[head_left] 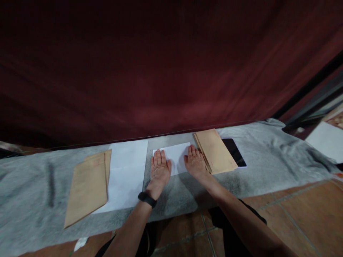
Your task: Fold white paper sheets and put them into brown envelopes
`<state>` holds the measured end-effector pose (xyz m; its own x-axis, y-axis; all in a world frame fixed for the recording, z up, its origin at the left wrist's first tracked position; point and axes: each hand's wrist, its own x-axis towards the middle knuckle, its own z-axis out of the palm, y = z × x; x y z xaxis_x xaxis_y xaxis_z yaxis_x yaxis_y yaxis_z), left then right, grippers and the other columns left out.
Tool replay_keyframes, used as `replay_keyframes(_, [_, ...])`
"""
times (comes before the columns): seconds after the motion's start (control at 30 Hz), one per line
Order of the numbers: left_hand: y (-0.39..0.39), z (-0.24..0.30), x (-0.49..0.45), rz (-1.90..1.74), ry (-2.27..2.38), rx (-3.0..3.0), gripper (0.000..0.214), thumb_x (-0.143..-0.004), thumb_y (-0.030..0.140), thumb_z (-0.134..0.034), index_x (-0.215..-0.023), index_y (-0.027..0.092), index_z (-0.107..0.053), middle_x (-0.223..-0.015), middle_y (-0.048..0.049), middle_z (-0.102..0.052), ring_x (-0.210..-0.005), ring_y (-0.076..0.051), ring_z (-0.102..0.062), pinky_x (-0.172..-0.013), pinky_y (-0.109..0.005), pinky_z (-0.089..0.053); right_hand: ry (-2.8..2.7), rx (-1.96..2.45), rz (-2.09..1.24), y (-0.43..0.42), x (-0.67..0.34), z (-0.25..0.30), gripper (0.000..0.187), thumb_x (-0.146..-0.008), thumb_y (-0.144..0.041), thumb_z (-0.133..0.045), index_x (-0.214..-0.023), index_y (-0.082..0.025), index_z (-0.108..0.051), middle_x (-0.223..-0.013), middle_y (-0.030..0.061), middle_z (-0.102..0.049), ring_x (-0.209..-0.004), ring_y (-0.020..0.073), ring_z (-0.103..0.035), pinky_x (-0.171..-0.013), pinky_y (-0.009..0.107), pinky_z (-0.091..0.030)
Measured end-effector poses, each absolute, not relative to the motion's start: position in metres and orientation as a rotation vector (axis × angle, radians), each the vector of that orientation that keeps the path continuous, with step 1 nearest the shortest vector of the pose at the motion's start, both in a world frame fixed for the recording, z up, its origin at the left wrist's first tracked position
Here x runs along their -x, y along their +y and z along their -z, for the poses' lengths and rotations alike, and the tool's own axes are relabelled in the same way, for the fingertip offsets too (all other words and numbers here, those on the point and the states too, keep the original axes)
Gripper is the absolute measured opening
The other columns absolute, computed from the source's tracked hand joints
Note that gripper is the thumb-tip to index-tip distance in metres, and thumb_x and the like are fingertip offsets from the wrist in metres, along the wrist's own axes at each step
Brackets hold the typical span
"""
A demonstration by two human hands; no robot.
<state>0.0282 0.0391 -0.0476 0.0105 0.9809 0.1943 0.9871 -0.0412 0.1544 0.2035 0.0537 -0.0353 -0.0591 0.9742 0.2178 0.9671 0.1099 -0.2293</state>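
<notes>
A small white sheet of paper (177,157), seemingly folded, lies on the grey cloth in front of me. My left hand (160,167) rests flat on its left end, fingers stretched out and pointing away from me. On the right end lies my right hand (195,162), palm down with the fingers extended. Just beyond that hand is a stack of brown envelopes (217,151). Left of my left hand are larger white paper sheets (128,171), partly covered by more brown envelopes (87,189).
The grey cloth (268,157) covers a long, low surface. A dark phone or tablet (235,151) lies partly under the right envelopes. A dark red curtain-like backdrop (166,78) rises behind. Brown floor tiles (305,217) show in front, with a white scrap (80,243) at lower left.
</notes>
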Motion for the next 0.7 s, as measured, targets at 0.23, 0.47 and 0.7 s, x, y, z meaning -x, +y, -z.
replay_keyframes(0.23, [0.027, 0.053, -0.022, 0.431, -2.112, 2.198, 0.064, -0.101, 0.039, -0.031, -0.153, 0.001, -0.03, -0.16, -0.025, -0.03, -0.152, -0.031, -0.022, -0.122, -0.052, -0.025, -2.085, 1.912, 0.045, 0.046, -0.216, 0.026, 0.058, -0.1, -0.03, -0.041, -0.149, 0.0, -0.039, -0.135, 0.0288, -0.057, -0.121, 0.0367, -0.056, -0.1, 0.048, -0.046])
replay_keyframes(0.47, [0.026, 0.053, -0.021, 0.466, -2.104, 2.205, 0.065, -0.101, 0.039, -0.03, -0.153, 0.0, -0.031, -0.159, -0.0261, -0.032, -0.152, -0.032, -0.023, -0.121, -0.054, -0.027, -2.032, 2.073, -0.101, 0.052, -0.217, 0.012, 0.051, -0.098, -0.031, -0.048, -0.14, -0.002, -0.051, -0.124, 0.027, -0.063, -0.11, 0.0322, -0.065, -0.091, 0.04, -0.052])
replay_keyframes(0.7, [0.024, 0.055, -0.019, 0.511, -2.1, 2.199, 0.063, -0.101, 0.039, -0.031, -0.154, 0.003, -0.032, -0.159, -0.0237, -0.033, -0.151, -0.031, -0.025, -0.121, -0.054, -0.028, -1.811, 1.895, -0.567, 0.065, -0.227, 0.017, 0.03, -0.094, -0.032, -0.057, -0.114, -0.013, -0.068, -0.099, 0.0152, -0.074, -0.095, 0.0281, -0.072, -0.083, 0.035, -0.055])
